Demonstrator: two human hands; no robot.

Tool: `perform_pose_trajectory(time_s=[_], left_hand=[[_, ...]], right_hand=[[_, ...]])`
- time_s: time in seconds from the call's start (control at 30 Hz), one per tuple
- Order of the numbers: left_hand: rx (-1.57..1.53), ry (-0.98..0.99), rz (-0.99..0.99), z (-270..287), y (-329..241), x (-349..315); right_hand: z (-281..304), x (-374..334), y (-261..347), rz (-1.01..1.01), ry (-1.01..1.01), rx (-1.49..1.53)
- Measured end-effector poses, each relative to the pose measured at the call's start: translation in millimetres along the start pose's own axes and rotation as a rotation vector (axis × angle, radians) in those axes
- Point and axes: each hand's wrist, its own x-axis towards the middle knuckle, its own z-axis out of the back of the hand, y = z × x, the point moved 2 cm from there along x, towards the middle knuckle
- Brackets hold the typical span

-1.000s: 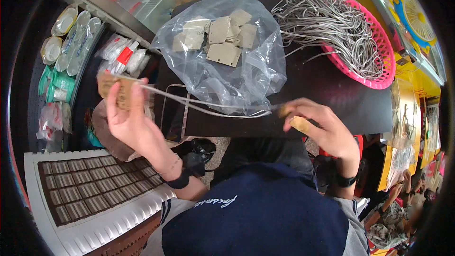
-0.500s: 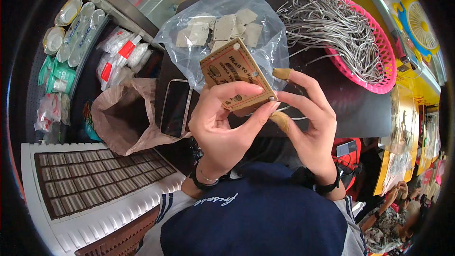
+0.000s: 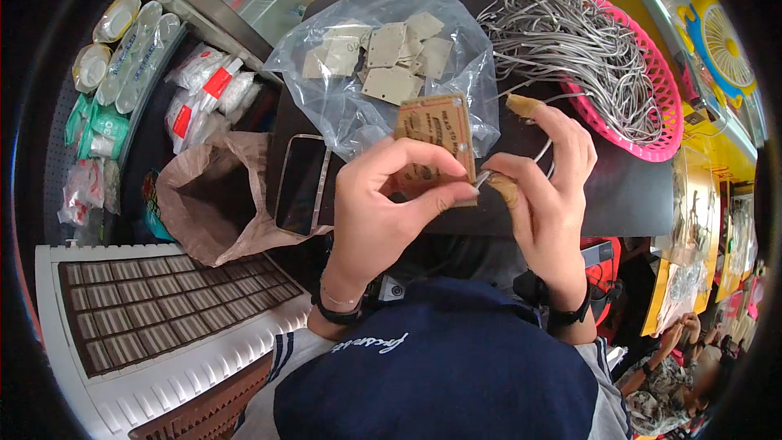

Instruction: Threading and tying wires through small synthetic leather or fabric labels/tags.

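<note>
My left hand [image 3: 371, 204] pinches a small, square, brown printed card [image 3: 432, 118] between thumb and fingers. The card has a dark border line and light round spots near its corners; I cannot tell whether it is one thick piece or a stack. Close to its right edge, my right hand [image 3: 550, 200] pinches a thin grey cord [image 3: 544, 151] between a taped thumb and a finger. Another taped finger of that hand is raised. Beyond the card, a clear plastic bag [image 3: 330, 114] holds several plain grey-beige square cards [image 3: 393, 86] with small holes.
A pink basket [image 3: 669, 106] heaped with grey cords [image 3: 586, 57] stands at the far right of the dark table [image 3: 627, 187]. Left of my hands are a phone [image 3: 300, 183] and a brown bag [image 3: 183, 216]. Packaged goods hang at the left; a person [image 3: 664, 379] sits at the lower right.
The printed card has turned more upright and shifted right and down. My right hand has moved slightly right, its taped finger lifting away, with the cord now showing between its fingertips.
</note>
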Motion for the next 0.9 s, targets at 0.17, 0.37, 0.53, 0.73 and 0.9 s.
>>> perform_pose_trajectory(time_s=[0.17,0.37,0.53,0.73,0.9], left_hand=[[-0.03,0.112,0.04,-4,0,2],[-0.013,0.134,0.028,-5,6,2],[-0.088,0.104,-0.03,0,9,7],[-0.151,0.111,-0.034,11,12,11],[-0.156,0.089,0.041,16,14,8]], right_hand=[[-1,-3,-1,0.066,0.039,-0.011],[2,-8,-3,0.138,-0.025,-0.077],[8,-8,-12,0.022,0.025,0.002],[37,-24,-57,-0.699,-0.343,1.459],[59,-34,-91,-0.679,-0.507,1.831]])
